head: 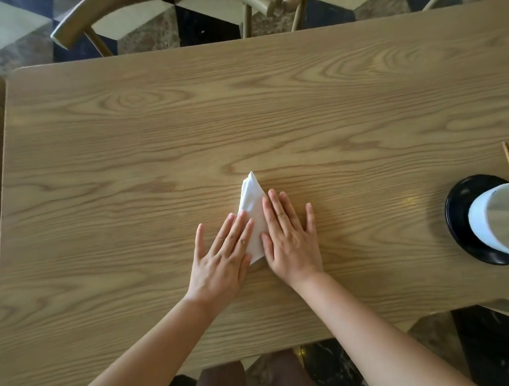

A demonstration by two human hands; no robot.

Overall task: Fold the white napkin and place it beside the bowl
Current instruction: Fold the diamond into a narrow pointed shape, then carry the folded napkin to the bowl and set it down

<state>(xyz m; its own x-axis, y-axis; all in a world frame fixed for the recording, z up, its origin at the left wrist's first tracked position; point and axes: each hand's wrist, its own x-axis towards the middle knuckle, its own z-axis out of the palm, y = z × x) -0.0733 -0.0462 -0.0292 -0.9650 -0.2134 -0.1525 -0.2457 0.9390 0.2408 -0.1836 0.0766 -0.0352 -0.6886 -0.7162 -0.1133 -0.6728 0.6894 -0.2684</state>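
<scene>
Broad bare wooden table [157, 138], both hands' grip released, left hand [221, 252] and right hand [290, 241] flat on folded napkin [252, 210], bowl [499, 220] at right edge

One camera is sitting on the person's head. It is looking forward and steeply down at the wooden surface [157, 138], almost from straight above. It is staying close, so both bare arms are reaching in from the bottom of the view. The near edge, far edge and left edge are showing, while the right side is getting cut off. Chair backs [163, 4] are peeking past the far edge.
</scene>
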